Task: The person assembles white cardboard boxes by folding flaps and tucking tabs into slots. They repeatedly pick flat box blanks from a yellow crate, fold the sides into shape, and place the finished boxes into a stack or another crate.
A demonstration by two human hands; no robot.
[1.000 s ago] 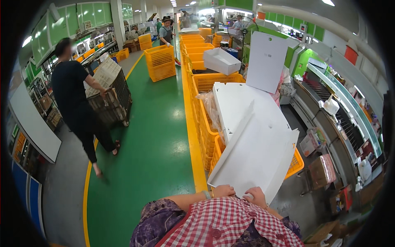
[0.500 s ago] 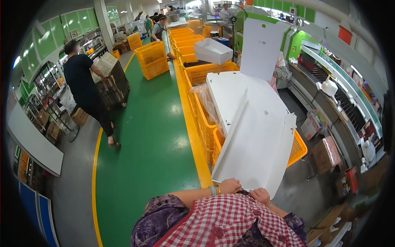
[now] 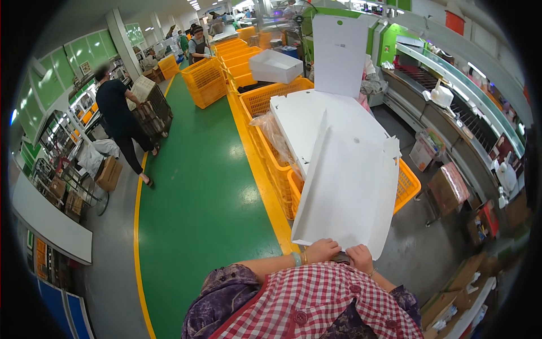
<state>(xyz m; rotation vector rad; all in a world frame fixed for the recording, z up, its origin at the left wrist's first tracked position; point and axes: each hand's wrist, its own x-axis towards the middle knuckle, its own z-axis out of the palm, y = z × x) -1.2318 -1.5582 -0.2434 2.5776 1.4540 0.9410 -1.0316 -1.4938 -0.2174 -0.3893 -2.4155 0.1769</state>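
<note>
Five o'clock, left hand [image 3: 323, 248] and right hand [image 3: 360, 257] close together, clamped on the near edge of the white carton [image 3: 345, 195] at four; one o'clock, an upright white panel [image 3: 339, 68] shows tiny print, unreadable.

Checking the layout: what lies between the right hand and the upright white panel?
The head view shows a white cardboard tray, then a flat white board beyond it.
</note>
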